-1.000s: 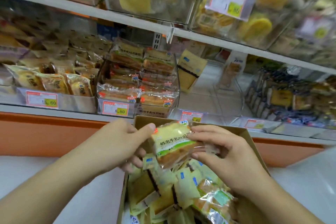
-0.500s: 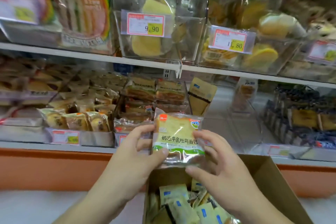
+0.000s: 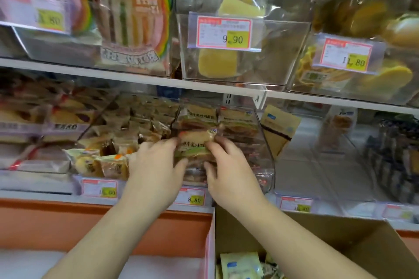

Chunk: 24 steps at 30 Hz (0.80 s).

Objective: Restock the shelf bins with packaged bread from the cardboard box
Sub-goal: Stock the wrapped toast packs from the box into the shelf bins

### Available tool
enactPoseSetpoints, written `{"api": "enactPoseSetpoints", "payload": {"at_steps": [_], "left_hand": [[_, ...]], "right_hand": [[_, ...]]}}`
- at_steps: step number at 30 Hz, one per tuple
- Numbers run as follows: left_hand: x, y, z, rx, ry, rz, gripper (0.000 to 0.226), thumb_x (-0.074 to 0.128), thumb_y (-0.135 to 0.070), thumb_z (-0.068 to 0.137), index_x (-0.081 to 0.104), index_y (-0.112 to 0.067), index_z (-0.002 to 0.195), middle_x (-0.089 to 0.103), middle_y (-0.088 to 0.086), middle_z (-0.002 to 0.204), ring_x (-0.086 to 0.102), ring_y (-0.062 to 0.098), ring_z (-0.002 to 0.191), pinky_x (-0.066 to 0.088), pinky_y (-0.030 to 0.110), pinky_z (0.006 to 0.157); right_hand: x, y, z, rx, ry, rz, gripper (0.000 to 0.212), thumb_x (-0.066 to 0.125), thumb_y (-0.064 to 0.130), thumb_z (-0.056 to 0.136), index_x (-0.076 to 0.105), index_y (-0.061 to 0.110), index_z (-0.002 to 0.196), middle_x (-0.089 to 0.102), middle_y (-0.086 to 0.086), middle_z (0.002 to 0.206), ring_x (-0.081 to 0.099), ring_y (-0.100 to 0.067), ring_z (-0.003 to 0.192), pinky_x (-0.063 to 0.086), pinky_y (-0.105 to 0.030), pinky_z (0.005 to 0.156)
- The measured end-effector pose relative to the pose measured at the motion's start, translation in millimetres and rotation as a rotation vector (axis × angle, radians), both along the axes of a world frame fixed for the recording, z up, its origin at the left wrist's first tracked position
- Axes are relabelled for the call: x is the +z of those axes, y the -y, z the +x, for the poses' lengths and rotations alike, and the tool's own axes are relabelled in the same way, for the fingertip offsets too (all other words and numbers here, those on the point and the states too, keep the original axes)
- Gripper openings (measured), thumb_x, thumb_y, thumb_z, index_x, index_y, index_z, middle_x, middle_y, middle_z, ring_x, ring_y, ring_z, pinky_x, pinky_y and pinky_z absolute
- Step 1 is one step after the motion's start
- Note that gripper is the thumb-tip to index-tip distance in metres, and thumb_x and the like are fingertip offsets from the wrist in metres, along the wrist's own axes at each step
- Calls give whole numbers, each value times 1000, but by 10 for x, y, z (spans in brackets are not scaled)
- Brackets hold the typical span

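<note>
Packaged bread (image 3: 196,142), a clear-wrapped loaf slice with a green band, is held between both hands at the open front of a clear shelf bin (image 3: 263,142) on the lower shelf, against similar packs stacked inside. Left hand (image 3: 156,165) grips its left edge, right hand (image 3: 229,165) its right edge, fingers curled around the wrapper. Below right, an open cardboard box (image 3: 340,233) holds more pale packets (image 3: 241,266). A price tag (image 3: 192,197) reads 8.80 beneath the bin.
</note>
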<state>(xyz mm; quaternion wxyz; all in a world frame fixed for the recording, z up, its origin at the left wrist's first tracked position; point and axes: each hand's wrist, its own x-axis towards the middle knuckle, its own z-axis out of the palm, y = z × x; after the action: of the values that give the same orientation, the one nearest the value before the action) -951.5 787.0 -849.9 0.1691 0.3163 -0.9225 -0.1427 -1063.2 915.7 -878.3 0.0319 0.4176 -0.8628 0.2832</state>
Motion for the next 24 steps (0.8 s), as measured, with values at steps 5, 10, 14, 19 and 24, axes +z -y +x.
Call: {"api": "enactPoseSetpoints", "payload": {"at_steps": [5, 10, 14, 19, 24], "left_hand": [[-115, -67, 29, -71, -2, -123, 44, 63, -42, 96, 58, -34, 139, 60, -12, 139, 46, 22, 129, 37, 45, 103], [-118, -304, 64, -224, -33, -156, 50, 65, -39, 94, 57, -30, 143, 54, -7, 149, 41, 21, 141, 35, 47, 113], [-140, -740, 74, -431, -49, -82, 55, 58, -43, 100, 48, -29, 153, 41, -9, 160, 30, 14, 151, 27, 40, 122], [-300, -1395, 132, -658, 50, -45, 55, 50, -48, 103, 44, -30, 154, 38, -13, 161, 30, 8, 150, 23, 28, 123], [-553, -2065, 18, -842, 207, 92, 46, 53, -47, 102, 51, -32, 146, 53, -15, 143, 50, 8, 134, 41, 28, 113]], "right_hand": [[-52, 7, 15, -12, -112, 146, 54, 49, 38, 108, 36, 31, 160, 33, 0, 168, 36, -26, 149, 36, -42, 123], [206, -390, 34, 64, 70, 113, 65, 47, 48, 109, 20, 42, 167, 12, 16, 175, 5, -11, 162, 12, -35, 132], [271, -1207, 84, 64, 33, 59, 55, 56, 40, 106, 43, 36, 159, 35, 21, 164, 25, 3, 154, 21, -22, 126], [118, -2331, 16, -67, 122, 322, 34, 70, 28, 98, 68, 25, 132, 66, 12, 125, 59, -3, 113, 47, -25, 104], [-153, -2874, -51, -54, 273, 735, 31, 71, 36, 95, 71, 29, 125, 71, 7, 116, 66, -12, 106, 51, -32, 92]]}}
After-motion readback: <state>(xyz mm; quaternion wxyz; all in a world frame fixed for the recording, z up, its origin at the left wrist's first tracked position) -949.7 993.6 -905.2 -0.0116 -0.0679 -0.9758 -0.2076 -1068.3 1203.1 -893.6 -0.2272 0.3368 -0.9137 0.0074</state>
